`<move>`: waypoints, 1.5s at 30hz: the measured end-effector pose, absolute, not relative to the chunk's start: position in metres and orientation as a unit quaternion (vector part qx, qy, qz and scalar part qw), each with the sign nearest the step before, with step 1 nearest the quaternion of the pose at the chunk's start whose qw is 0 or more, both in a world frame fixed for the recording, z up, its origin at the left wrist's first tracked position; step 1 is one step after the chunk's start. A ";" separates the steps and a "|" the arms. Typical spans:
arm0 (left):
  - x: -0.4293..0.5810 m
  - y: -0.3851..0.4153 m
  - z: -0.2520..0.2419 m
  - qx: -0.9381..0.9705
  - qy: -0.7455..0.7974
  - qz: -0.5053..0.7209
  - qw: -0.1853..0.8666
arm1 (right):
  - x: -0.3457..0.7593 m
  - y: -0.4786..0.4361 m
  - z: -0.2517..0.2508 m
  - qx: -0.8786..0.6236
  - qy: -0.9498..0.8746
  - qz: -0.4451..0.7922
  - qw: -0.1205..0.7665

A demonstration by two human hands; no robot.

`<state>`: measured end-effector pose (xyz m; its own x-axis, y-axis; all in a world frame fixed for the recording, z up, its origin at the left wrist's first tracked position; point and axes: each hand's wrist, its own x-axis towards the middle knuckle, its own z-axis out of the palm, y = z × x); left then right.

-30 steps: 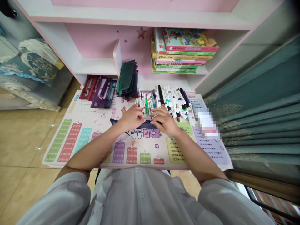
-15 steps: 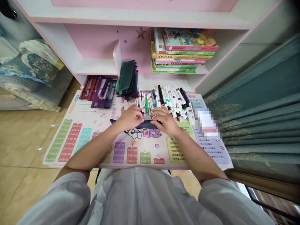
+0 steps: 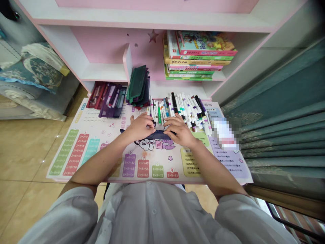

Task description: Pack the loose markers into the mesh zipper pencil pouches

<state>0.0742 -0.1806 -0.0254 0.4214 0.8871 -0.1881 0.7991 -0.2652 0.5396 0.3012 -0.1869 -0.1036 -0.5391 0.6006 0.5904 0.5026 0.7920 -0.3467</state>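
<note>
A dark blue pencil pouch (image 3: 158, 135) lies across the desk in front of me, partly covered by both hands. My left hand (image 3: 142, 127) is closed on its upper edge, thumb and fingertips pinched together near its middle. At the pouch's right part, my right hand (image 3: 177, 129) pinches the same edge, with its fingers bent. Just beyond the hands spreads a pile of markers (image 3: 186, 106), mostly white-barrelled with coloured bands. Whether anything is inside the pouch is hidden.
Filled purple and red pouches (image 3: 110, 103) lie at the back left, beside a stack of green and dark pouches (image 3: 137, 86). Books (image 3: 198, 62) are piled on the shelf. A blurred-out object (image 3: 225, 134) lies at the right, near the curtain (image 3: 286, 108).
</note>
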 end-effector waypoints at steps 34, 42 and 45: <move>0.055 -0.176 -0.024 0.799 0.532 0.064 0.273 | 0.304 -0.187 -0.101 -0.320 -0.873 0.064 0.364; 0.049 -0.173 -0.024 0.820 0.512 0.059 0.250 | 0.304 -0.187 -0.099 -0.316 -0.874 0.060 0.364; 0.046 -0.172 -0.024 0.816 0.518 0.047 0.254 | 0.304 -0.187 -0.098 -0.325 -0.874 0.060 0.356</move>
<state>0.0462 -0.1724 -0.0244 0.4599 0.8682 -0.1864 0.8205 -0.3352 0.4631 0.3043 -0.1872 -0.0975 -0.5351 0.6103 0.5841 0.5249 0.7820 -0.3362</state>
